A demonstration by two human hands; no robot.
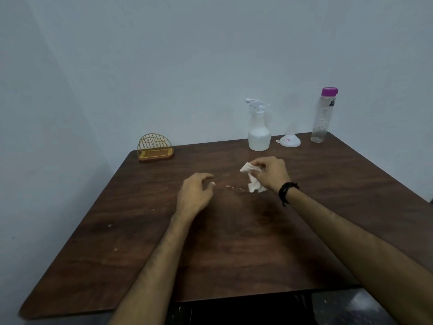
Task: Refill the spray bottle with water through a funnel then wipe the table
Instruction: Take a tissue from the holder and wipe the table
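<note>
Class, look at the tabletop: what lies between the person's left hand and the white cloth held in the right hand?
In the head view, a short trail of small pale crumbs lies on the dark wooden table between the left hand and the cloth.

Dark wooden table [234, 254] bears rack [154, 147], spray bottle [259, 132], funnel [289, 140], water bottle [322, 118], crumbs [236, 188].

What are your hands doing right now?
Right hand grips tissue; left hand open. Crumbs on table. Spray bottle capped, funnel beside it. Nothing blocking.
</note>
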